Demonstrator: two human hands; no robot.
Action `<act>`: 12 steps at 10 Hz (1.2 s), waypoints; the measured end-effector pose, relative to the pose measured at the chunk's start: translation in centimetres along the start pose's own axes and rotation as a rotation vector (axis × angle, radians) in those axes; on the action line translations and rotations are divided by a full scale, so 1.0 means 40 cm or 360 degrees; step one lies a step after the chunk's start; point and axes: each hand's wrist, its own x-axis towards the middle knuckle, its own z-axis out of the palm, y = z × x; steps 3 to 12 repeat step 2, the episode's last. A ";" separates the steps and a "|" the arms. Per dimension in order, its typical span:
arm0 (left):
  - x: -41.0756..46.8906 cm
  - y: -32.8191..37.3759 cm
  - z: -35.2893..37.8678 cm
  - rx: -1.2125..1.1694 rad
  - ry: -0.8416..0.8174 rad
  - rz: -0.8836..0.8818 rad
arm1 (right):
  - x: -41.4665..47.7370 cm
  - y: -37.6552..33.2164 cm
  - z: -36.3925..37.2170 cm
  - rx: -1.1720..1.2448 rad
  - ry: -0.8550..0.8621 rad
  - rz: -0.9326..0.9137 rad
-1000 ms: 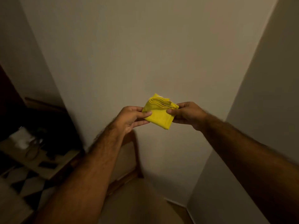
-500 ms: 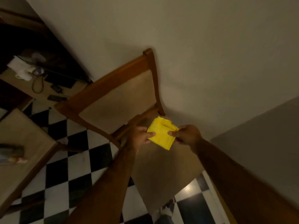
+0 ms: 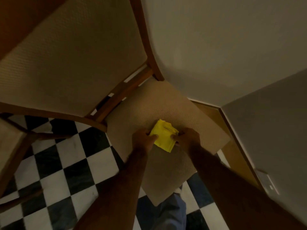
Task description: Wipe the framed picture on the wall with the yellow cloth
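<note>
The folded yellow cloth (image 3: 164, 136) is held low over the beige seat of a wooden chair (image 3: 167, 105). My left hand (image 3: 143, 138) pinches its left edge and my right hand (image 3: 188, 138) pinches its right edge. Whether the cloth touches the seat I cannot tell. No framed picture is in view; only bare wall shows above the chair.
The chair's padded back (image 3: 74, 60) rises at the upper left. A black-and-white checkered floor (image 3: 66, 171) lies to the left and below. A second wall (image 3: 274, 130) with a socket (image 3: 267, 181) closes the corner on the right. Another wooden chair or table edge (image 3: 10, 146) stands at far left.
My view has tipped down from the bare wall to the chair and floor. Both hands have lowered the cloth toward the chair seat, still holding it by its two edges.
</note>
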 end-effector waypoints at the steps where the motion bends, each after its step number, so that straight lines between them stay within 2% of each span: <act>1: 0.014 0.025 0.029 0.0876 0.0071 0.0180 | 0.012 0.004 0.001 -0.0851 0.0095 -0.0322; 2: 0.006 0.052 0.024 0.1143 0.0135 0.0302 | -0.003 -0.009 -0.009 -0.1249 0.0340 -0.0501; 12: 0.006 0.052 0.024 0.1143 0.0135 0.0302 | -0.003 -0.009 -0.009 -0.1249 0.0340 -0.0501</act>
